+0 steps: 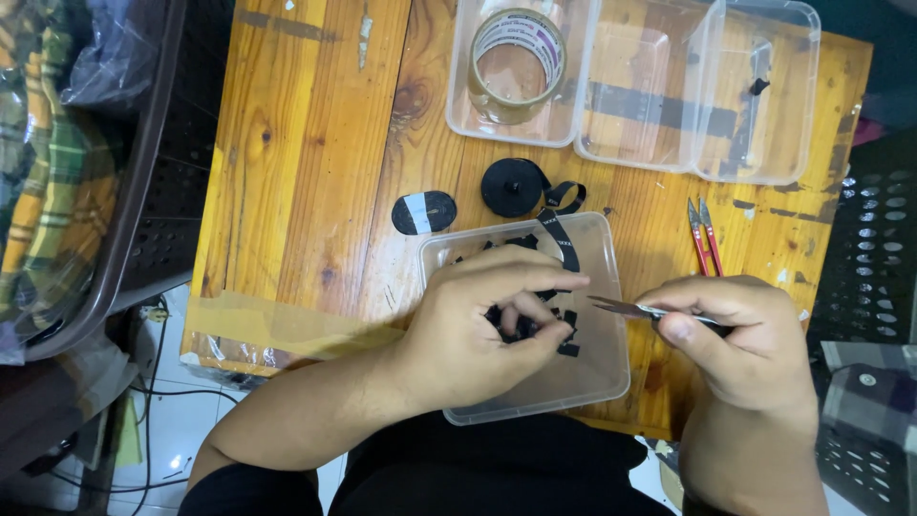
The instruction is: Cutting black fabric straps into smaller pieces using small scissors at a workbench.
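Nearest, the left hand (478, 330) curls over a clear plastic tub (602, 373) at the table's front edge, its fingers pressed together on a black strap (564, 241), seemingly to keep the strip taut and steady over the tub so that cut bits fall inside. The right hand (750, 339) is closed around small metal snips (621, 307), thumb pressing them against the fingers, the blade tips aimed leftwards at the strap and just beside the left fingertips. Several short black pieces (569, 350) lie in the tub under the left hand; they overlap, so an exact count is not possible. The strap runs from the hand up over the tub's far rim to one black roll (514, 186) lying flat on the wooden table (306, 143), placed where it can feed straight down. Beside that roll, to the left, lies one black oval pad with a pale patch (423, 212). To the right, one pair of red-handled snips (705, 234) rests unused, near the right hand. Farthest off, three clear containers (759, 143) sit in a row: the left one holds one roll of brownish tape (517, 65), the right one a small dark scrap, the middle one nothing visible.
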